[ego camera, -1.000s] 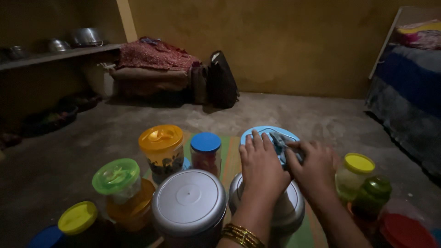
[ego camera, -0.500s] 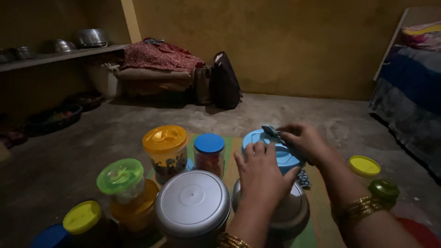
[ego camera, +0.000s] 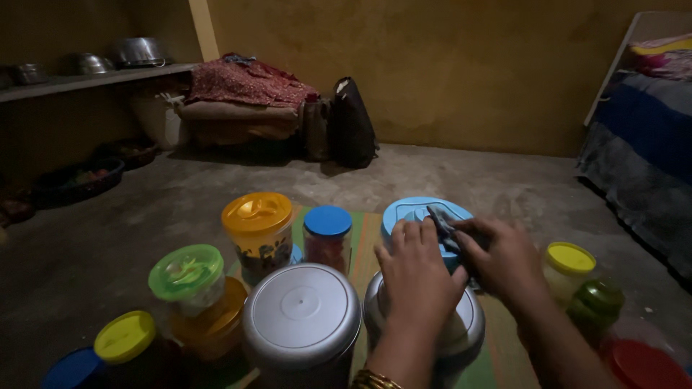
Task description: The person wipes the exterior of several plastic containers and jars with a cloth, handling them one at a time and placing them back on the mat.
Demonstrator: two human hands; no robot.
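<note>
At centre frame, right hand (ego camera: 504, 263) fingers pinch a cloth (ego camera: 443, 223) against the blue lid (ego camera: 414, 210), wiping it, it seems; left hand (ego camera: 420, 270) lies flat, steadying that container. Steel tins (ego camera: 301, 317) and jars (ego camera: 257, 223) crowd lower left.

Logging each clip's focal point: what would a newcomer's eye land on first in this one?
Both hands at centre: the left hand rests on a light-blue round plastic lid while the right hand presses a dark folded cloth against it. Around them on the floor crowd bright-lidded jars, notably an orange-lidded plastic jar and a large grey round-lidded container in front.
</note>
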